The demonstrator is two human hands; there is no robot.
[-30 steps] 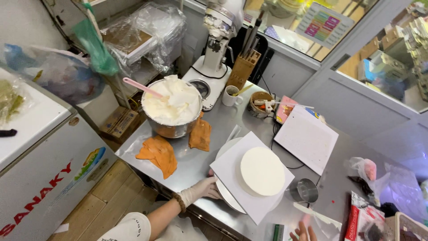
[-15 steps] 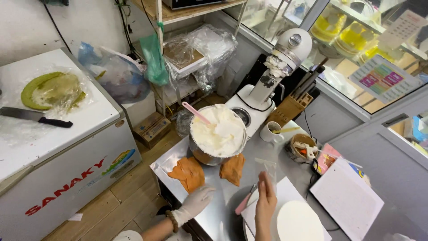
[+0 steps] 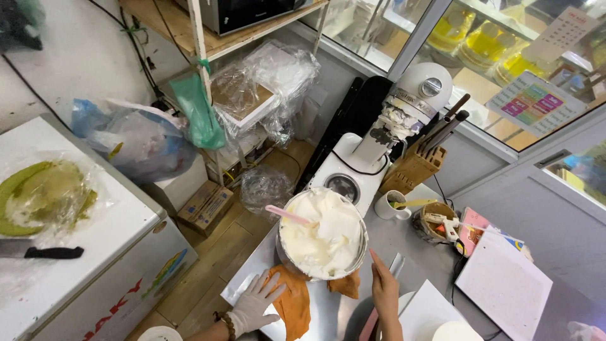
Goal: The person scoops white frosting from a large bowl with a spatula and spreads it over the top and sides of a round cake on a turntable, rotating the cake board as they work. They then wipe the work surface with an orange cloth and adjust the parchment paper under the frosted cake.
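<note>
- A metal bowl (image 3: 323, 235) heaped with white cream sits at the near end of the steel counter (image 3: 404, 237), with a pink spatula (image 3: 287, 215) stuck in the cream, its handle leaning out to the left.
- The right hand (image 3: 384, 292) is bare, raised just right of the bowl's rim, index finger pointing up at it. A pink handle (image 3: 369, 323) runs down below the palm; I judge the hand is gripping it, though the fingers round it are mostly hidden, so the grip cannot be told for sure.
- The left hand (image 3: 254, 304) wears a white glove and lies flat and spread, holding nothing, on the counter's edge just below and left of the bowl, touching an orange cloth (image 3: 295, 303).
- Step in hand, as I judge it: reaching to the cream bowl to take cream. The next move would call for bringing the tool over the rim and dipping in, with the gloved hand steadying bowl or counter.
- Outward from the right hand: a white board (image 3: 424, 314) and a round white cake (image 3: 456, 331) below right; a cup (image 3: 389, 206), knife block (image 3: 413, 169) and stand mixer (image 3: 385, 142) above.
- Against half a second earlier: the right hand has moved up closer to the bowl, the view has swung nearer, and the gloved hand stays on the counter edge.
</note>
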